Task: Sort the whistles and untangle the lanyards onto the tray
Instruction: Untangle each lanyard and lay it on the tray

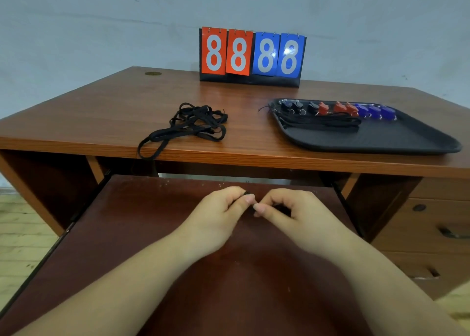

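Note:
A black tray (pixel 396 142) lies at the desk's right. Along its far side stand black whistles (pixel 296 106), red whistles (pixel 340 108) and blue whistles (pixel 373 111) in a row, with straightened black lanyards (pixel 323 122) laid in front of them. A tangled heap of black lanyards (pixel 195 123) rests on the desk's middle left, one loop hanging over the front edge. Over the pulled-out shelf, my left hand (pixel 218 216) and my right hand (pixel 297 213) meet fingertip to fingertip, both pinching a small black thing (pixel 248 193), mostly hidden by the fingers.
A flip scoreboard (pixel 251 56) showing 8s in red and blue stands at the desk's back edge against the wall. The dark sliding shelf (pixel 152 234) juts out below the desktop. Drawers (pixel 432 221) are at the right under the desk.

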Motion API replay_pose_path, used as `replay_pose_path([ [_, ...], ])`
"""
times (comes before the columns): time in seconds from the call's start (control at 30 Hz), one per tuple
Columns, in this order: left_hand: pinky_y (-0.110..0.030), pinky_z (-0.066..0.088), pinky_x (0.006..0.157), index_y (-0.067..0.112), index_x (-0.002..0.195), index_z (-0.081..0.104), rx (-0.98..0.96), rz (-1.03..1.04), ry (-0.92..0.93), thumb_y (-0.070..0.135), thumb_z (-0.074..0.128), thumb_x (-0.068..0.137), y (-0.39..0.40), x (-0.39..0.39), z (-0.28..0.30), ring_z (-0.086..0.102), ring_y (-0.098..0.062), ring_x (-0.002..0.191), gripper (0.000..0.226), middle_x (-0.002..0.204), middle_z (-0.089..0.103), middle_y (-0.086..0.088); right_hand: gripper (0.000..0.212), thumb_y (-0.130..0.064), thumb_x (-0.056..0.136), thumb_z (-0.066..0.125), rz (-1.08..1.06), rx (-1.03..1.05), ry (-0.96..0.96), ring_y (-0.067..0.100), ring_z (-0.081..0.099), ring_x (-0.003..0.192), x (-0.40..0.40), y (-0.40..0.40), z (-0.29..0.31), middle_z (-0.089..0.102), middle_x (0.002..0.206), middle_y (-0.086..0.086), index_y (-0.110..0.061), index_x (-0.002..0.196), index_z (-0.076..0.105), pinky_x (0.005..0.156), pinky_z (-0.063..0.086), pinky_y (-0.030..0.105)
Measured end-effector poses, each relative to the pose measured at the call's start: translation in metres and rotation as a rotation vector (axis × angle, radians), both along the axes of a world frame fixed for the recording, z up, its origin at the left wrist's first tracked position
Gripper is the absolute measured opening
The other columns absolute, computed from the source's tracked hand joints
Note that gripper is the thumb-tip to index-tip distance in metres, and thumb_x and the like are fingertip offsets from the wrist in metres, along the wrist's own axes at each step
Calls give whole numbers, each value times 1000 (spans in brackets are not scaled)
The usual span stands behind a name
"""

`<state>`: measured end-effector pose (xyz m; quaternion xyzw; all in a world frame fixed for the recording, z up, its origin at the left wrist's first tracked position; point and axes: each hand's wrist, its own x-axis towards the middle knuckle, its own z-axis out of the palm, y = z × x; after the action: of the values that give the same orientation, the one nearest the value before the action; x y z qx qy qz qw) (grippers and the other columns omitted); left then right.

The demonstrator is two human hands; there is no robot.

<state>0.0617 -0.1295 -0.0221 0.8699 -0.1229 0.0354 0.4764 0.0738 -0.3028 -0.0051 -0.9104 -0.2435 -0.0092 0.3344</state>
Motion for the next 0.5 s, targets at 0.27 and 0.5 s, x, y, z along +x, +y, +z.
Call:
replay_pose_path([
  [0.27,-25,45,67,31,84,59,294,129,-129,38,40,96,28,8,7,57,-5,72,23,75,62,5,11,-33,85,65,-89,81,146,-3,61,67,13,-18,1,66,64,-12,-30,75,68,70,43,15],
  [0.5,-25,44,64,32,82,57,324,136,-132,36,41,97,34,12,7,57,-6,70,22,73,61,5,9,-21,84,67,-88,205,271,-1,55,53,21,-29,0,71,67,-9,-27,79,71,57,46,15],
])
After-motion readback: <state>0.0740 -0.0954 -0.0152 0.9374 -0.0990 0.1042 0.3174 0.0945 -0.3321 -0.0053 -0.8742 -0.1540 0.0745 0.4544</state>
